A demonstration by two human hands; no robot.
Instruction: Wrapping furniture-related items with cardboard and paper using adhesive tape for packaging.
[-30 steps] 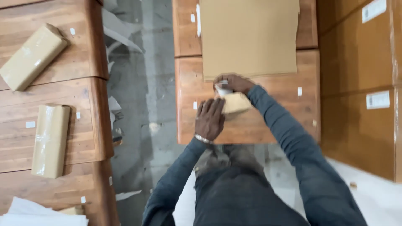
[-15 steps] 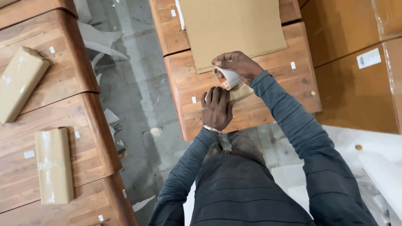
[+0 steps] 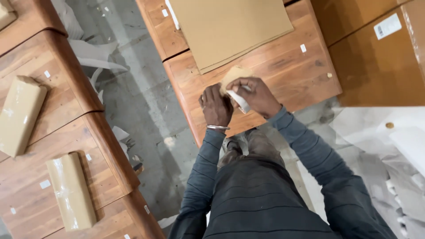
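Several reddish wooden tabletops (image 3: 283,75) with visible grain stand over a rough grey concrete floor (image 3: 146,110), with flat cardboard sheets (image 3: 230,26) lying smooth on the nearest one and two taped brown parcels (image 3: 71,190) off to the side. Near that top's front edge, the left hand (image 3: 216,106) and right hand (image 3: 254,95) press close together, both clamped on a small tan paper-wrapped packet (image 3: 234,76) with a white strip (image 3: 239,101).

Both hands, left (image 3: 216,106) and right (image 3: 254,94), meet close together, fingers curled

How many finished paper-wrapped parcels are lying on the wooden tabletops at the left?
2: one parcel at the left edge, another parcel lower left. A corner at the top-left edge may be a third.
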